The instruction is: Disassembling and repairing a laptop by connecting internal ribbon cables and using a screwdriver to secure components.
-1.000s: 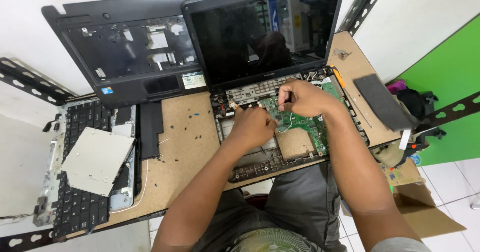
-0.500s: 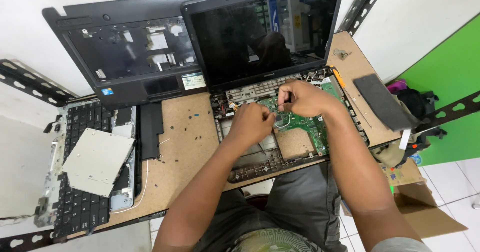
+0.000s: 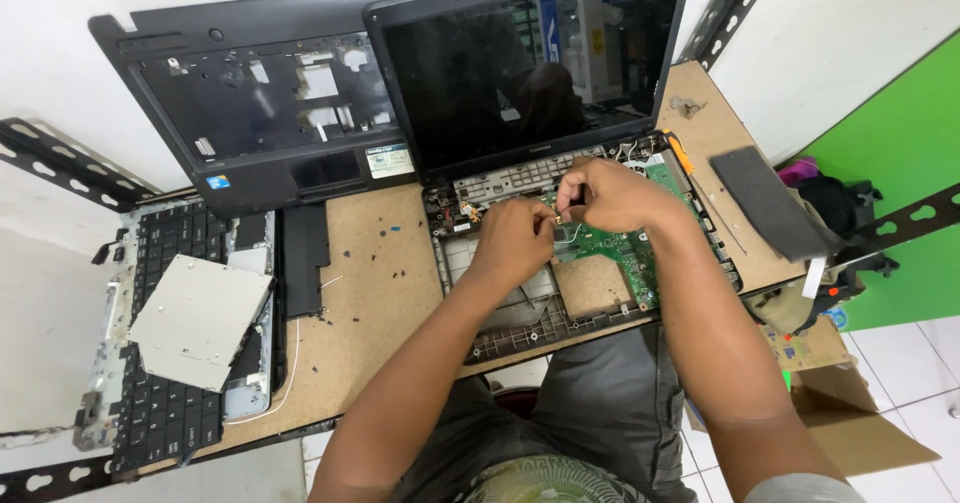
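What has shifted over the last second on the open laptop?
Hardly anything: both hands, left hand and right hand, stay over the green circuit board of the opened black laptop, right fingers pinched on something small. The silver optical drive lies unmoved.

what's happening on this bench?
A person has an opened laptop on a particleboard table, its green circuit board exposed. Both hands work over the board: left hand pressed on the chassis, right hand pinching something small. The removed palmrest cover, keyboard and optical drive lie to the left.
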